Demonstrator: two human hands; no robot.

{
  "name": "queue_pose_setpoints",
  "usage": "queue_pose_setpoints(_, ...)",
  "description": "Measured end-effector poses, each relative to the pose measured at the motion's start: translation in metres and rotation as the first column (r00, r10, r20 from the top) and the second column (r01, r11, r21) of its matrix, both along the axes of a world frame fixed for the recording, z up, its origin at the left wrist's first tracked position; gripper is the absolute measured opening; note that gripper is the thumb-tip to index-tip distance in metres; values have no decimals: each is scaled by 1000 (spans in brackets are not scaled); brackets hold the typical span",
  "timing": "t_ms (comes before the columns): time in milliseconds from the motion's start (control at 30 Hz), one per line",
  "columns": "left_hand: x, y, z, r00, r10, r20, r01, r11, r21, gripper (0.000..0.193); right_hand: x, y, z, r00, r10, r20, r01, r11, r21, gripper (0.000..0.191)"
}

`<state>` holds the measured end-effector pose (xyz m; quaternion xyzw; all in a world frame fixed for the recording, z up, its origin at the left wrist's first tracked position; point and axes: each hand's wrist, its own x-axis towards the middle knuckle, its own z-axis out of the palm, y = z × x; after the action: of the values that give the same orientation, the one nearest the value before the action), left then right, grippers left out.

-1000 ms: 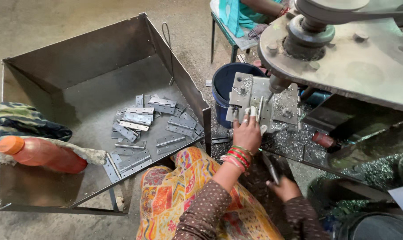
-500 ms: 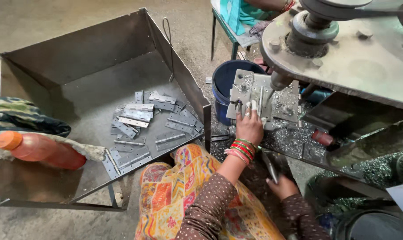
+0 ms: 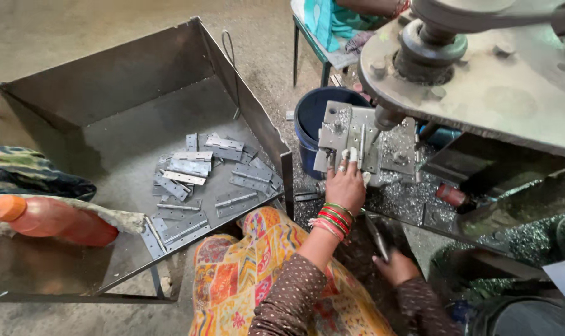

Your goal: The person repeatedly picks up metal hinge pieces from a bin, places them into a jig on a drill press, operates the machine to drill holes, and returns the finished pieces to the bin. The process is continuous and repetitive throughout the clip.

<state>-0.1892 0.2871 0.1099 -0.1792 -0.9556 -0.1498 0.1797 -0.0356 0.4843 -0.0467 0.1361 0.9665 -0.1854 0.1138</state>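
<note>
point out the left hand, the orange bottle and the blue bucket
left hand (image 3: 346, 183), head view, on the back of the hand at the drill jig
orange bottle (image 3: 52, 221), head view, on the middle of its body
blue bucket (image 3: 308, 118), head view, on its inner left wall

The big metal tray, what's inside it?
Inside the metal tray lies a loose pile of flat grey hinges. An orange bottle and a cloth rest on its near rim, hiding what's beneath.

No labels, signs or screens; 1 orange bottle (image 3: 49, 221) at tray's left.
</note>
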Motion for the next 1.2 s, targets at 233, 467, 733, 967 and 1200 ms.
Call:
queue_pose_setpoints(233,-29,13,5,1000,15,15,-16,998,61,26,3,1,-1,997,-27,68,27,1000,13,61)
queue_pose_setpoints(467,-16,0,5,996,-7,-89,10,999,34,31,10,-9,-6,998,-15,-53,13,1000,-25,65)
queue_pose_setpoints(733,-52,12,10,999,44,-10,-44,999,-23,26,3,1,12,998,-57,-25,56,998,-38,62)
queue_pose_setpoints(967,-31,-3,15,986,-75,146,66,996,62,16,18,-11,-17,999,-25,43,24,999,24,65)
queue_pose_setpoints(1200,27,-149,-26,951,207,-231,-12,768,640,23,-11,34,19,988,-80,133,79,997,17,76)
